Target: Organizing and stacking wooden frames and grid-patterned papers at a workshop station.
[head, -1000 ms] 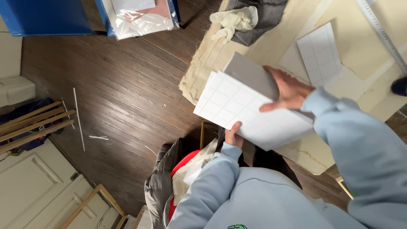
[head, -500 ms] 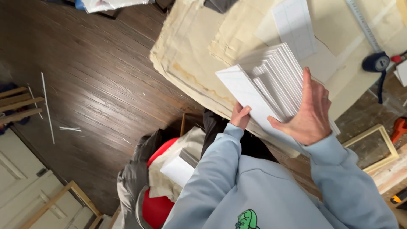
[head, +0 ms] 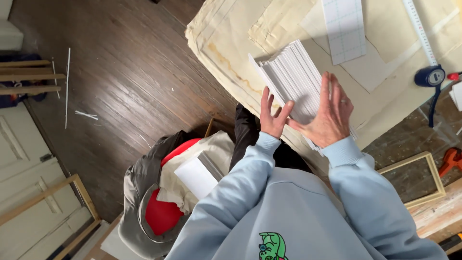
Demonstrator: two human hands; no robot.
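over the cloth-covered table, the stack of white sheets stands on edge, fanned, with the right hand flat against its face, fingers pressed together, and the left hand bracing the near edge, fingers spread, seemingly to square it.

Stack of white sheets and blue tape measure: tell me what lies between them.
Head view: a white gridded sheet lies between the stack of white sheets and the blue tape measure, on tan paper.
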